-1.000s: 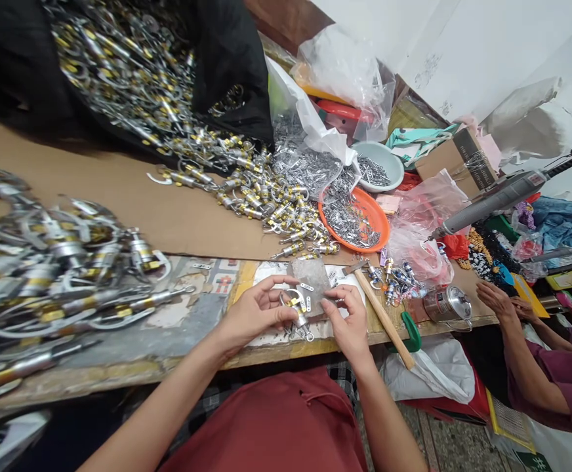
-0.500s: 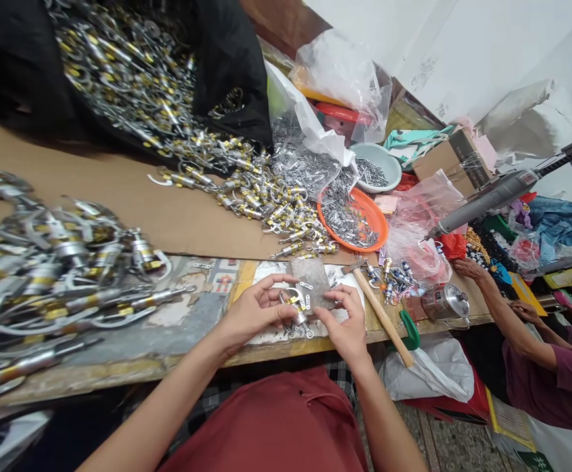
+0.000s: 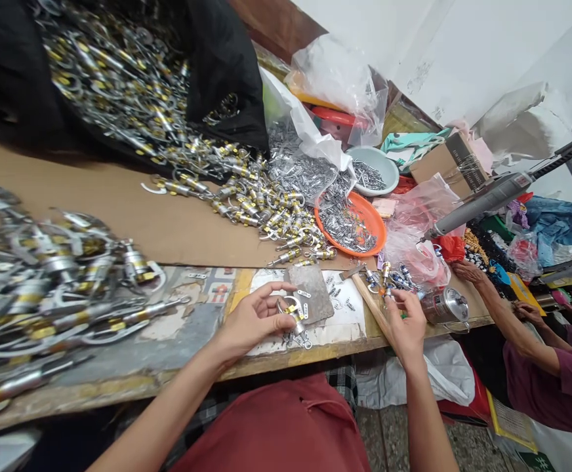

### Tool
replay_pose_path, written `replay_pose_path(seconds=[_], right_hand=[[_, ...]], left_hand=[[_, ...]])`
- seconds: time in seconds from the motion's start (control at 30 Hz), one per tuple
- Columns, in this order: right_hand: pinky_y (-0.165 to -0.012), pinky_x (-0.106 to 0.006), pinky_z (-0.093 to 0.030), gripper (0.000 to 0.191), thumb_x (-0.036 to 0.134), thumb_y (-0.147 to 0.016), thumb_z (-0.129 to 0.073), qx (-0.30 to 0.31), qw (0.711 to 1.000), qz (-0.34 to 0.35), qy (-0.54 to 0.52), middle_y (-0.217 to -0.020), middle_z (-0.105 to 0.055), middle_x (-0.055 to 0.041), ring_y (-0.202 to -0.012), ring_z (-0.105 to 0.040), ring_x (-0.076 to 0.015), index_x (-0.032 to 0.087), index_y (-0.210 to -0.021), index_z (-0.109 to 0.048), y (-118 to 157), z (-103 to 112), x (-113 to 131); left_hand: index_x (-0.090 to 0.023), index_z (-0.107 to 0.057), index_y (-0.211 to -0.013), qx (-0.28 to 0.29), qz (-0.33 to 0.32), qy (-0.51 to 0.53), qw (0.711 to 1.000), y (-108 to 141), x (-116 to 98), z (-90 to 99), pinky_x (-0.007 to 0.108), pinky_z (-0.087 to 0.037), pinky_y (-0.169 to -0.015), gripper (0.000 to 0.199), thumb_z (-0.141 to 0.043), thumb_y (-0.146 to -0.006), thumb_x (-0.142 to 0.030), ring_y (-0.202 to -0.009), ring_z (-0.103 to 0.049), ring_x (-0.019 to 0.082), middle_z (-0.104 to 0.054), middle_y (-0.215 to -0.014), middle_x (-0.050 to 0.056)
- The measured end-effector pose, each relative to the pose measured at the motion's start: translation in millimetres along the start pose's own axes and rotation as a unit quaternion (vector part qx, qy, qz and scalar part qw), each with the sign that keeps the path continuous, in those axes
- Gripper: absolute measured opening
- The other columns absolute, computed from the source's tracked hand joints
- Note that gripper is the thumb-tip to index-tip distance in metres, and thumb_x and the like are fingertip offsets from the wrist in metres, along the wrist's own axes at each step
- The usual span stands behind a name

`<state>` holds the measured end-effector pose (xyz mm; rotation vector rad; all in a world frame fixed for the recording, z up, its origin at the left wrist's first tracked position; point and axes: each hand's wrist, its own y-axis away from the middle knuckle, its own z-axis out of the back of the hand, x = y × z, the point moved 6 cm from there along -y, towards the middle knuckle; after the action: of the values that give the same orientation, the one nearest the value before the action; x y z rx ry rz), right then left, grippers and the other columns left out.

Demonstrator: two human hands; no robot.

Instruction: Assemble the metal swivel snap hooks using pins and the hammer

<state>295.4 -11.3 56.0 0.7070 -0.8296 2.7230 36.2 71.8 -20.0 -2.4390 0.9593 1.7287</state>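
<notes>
My left hand (image 3: 256, 318) pinches a silver and yellow metal key-ring piece (image 3: 293, 313) with a curved hook and a small ring at its end. It holds the piece at the near edge of a grey metal block (image 3: 310, 295). Two small stamped metal tags (image 3: 306, 309) show at the block by the piece. To the right, my right hand (image 3: 407, 321) is curled at the wooden handle of a hammer (image 3: 372, 305), covering its lower part. Its fingertips are beside a small pile of blue and silver pieces (image 3: 404, 278).
Piles of silver and yellow pieces (image 3: 64, 275) lie at left and spill from a black bag (image 3: 227, 59). An orange dish (image 3: 377, 226) and a pale bowl (image 3: 389, 172) hold small metal parts. A metal mug (image 3: 446, 305) stands at right, near another person's arm (image 3: 502, 308).
My right hand has moved away from the block, to the right, onto the hammer's handle. My left hand has stayed at the block with the key-ring piece.
</notes>
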Motion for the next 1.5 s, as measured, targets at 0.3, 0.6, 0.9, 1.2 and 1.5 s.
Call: replay_pose_path(seconds=[0.3,0.6,0.9,1.2,1.5], right_hand=[[-0.081,-0.040,-0.041,0.024,0.032,-0.084,-0.055,0.087,0.992,0.038,0.083,-0.093,-0.058,-0.0079,-0.090,-0.052,-0.0236,0.022,-0.102,-0.065,15,-45,15],[-0.078,-0.033,-0.044,0.014,0.025,-0.081,-0.061,0.162,0.979,0.108,-0.063,-0.092,-0.058,-0.0055,-0.090,-0.052,-0.0202,0.024,-0.093,-0.069,-2,-87,112],[-0.062,-0.029,-0.041,0.012,0.013,-0.086,-0.051,0.210,0.920,0.293,0.154,-0.081,-0.060,-0.0056,-0.074,-0.052,-0.0188,0.018,-0.085,-0.062,-2,-94,132],[-0.052,-0.027,-0.041,0.012,0.011,-0.074,-0.061,0.318,0.864,0.364,0.144,-0.075,-0.057,-0.0047,-0.064,-0.054,-0.0181,0.016,-0.084,-0.059,-21,-100,151],[-0.069,-0.031,-0.045,0.025,0.011,-0.084,-0.042,0.184,0.922,0.338,-0.040,-0.084,-0.069,-0.0042,-0.078,-0.061,-0.0171,0.022,-0.089,-0.064,13,-73,136]], left_hand=[[-0.020,-0.054,-0.099,0.000,0.006,0.012,1.000,3,-4,-1.2,0.023,-0.049,-0.048,0.053,-0.076,-0.051,-0.015,-0.050,-0.061,0.012,-0.056,-0.059,-0.010],[-0.023,-0.044,-0.110,0.026,0.025,0.028,0.999,3,-4,-4.6,0.023,-0.049,-0.045,0.065,-0.076,-0.053,-0.017,-0.048,-0.060,0.013,-0.058,-0.059,-0.010],[-0.023,-0.046,-0.110,0.025,0.016,0.021,0.999,3,-5,-5.1,0.021,-0.047,-0.043,0.064,-0.075,-0.054,-0.015,-0.049,-0.060,0.012,-0.056,-0.059,-0.010],[-0.023,-0.046,-0.111,0.030,0.010,0.010,0.999,3,-5,-5.1,0.021,-0.046,-0.043,0.063,-0.076,-0.055,-0.018,-0.050,-0.062,0.014,-0.057,-0.057,-0.010],[-0.021,-0.049,-0.107,0.029,0.015,0.010,0.999,1,-5,-4.7,0.021,-0.047,-0.042,0.062,-0.077,-0.052,-0.018,-0.046,-0.054,0.010,-0.056,-0.057,-0.010]])
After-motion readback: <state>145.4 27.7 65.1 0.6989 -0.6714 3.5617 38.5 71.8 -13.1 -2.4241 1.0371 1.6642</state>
